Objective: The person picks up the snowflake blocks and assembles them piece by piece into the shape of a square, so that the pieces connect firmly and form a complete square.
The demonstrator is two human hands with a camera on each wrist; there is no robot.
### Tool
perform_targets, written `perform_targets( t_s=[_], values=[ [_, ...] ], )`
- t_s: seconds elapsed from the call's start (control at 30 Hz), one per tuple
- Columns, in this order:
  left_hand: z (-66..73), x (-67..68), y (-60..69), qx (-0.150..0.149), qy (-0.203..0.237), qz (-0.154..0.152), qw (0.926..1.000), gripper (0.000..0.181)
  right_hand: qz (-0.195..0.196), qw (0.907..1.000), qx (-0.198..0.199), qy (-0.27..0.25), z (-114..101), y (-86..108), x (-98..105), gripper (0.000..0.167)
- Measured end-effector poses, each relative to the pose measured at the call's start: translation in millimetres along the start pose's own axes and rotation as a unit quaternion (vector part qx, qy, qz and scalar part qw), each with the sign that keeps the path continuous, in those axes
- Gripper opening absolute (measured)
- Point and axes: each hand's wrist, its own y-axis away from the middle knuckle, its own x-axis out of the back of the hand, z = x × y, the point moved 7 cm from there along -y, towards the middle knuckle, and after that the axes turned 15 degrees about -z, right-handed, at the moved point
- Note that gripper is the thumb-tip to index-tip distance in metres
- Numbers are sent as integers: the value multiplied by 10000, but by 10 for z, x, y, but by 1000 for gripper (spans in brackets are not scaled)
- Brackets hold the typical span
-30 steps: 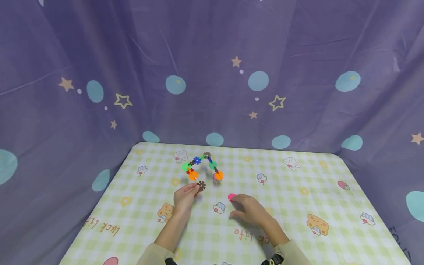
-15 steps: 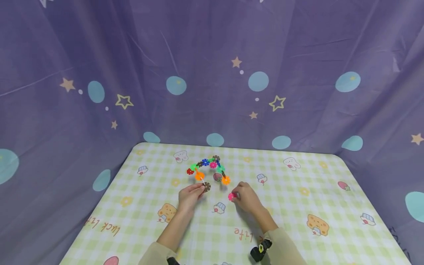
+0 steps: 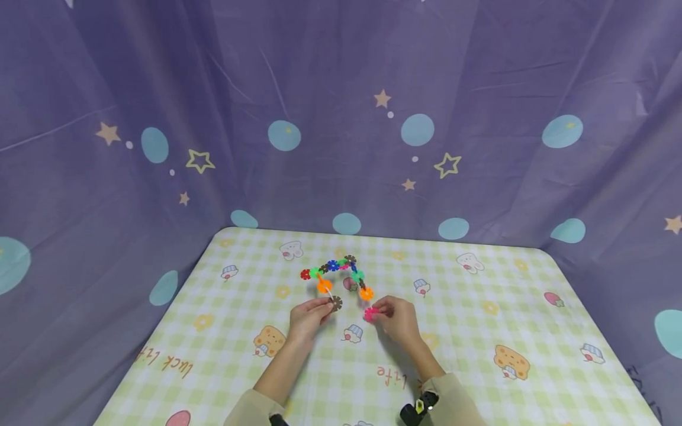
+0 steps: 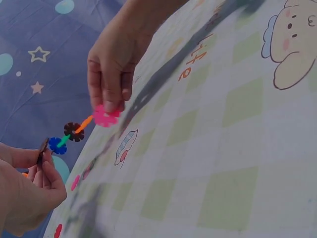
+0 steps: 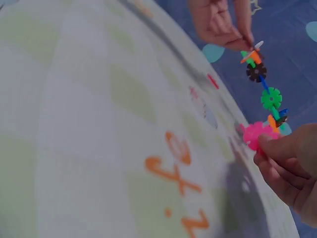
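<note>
A curved chain of notched plastic discs, in orange, green, brown and blue, hangs over the table. My left hand pinches the brown disc at its near left end. Between the thumb and fingers of my right hand is a pink disc. The orange disc ends the chain's right side, just beyond the pink one. In the left wrist view that orange disc appears edge-on against the pink disc; whether their slots interlock I cannot tell.
A loose red disc lies on the checked tablecloth left of the chain. Another pink disc lies on the cloth behind the chain. A purple curtain with stars hangs behind the table.
My right hand has taken the pink disc between thumb and fingers and moved it slightly left. The left hand has shifted right and nearer with the chain, uncovering the red and pink loose discs.
</note>
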Motion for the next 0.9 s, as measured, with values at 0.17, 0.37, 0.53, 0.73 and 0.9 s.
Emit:
perform_targets(
  t_s=[0.17, 0.37, 0.53, 0.73, 0.9],
  values=[
    [-3, -22, -17, 4, -45, -33, 10000, 28, 22, 9892, 140, -1462, -158, 9, 52, 12],
    [-4, -57, -5, -5, -121, -11, 9999, 29, 217, 9712, 235, -2362, -465, 44, 30, 13],
    [-4, -63, 5, -75, -96, 49, 9999, 29, 476, 9762, 383, -2079, -638, 47, 6, 10],
    [-20, -53, -9, -111, -90, 58, 9999, 28, 340, 9740, 452, -2192, -569, 1, -63, 10],
    [-20, -45, -20, -111, -9, 6, 9999, 27, 413, 9719, 509, -2259, -378, -83, -162, 10]
  ],
)
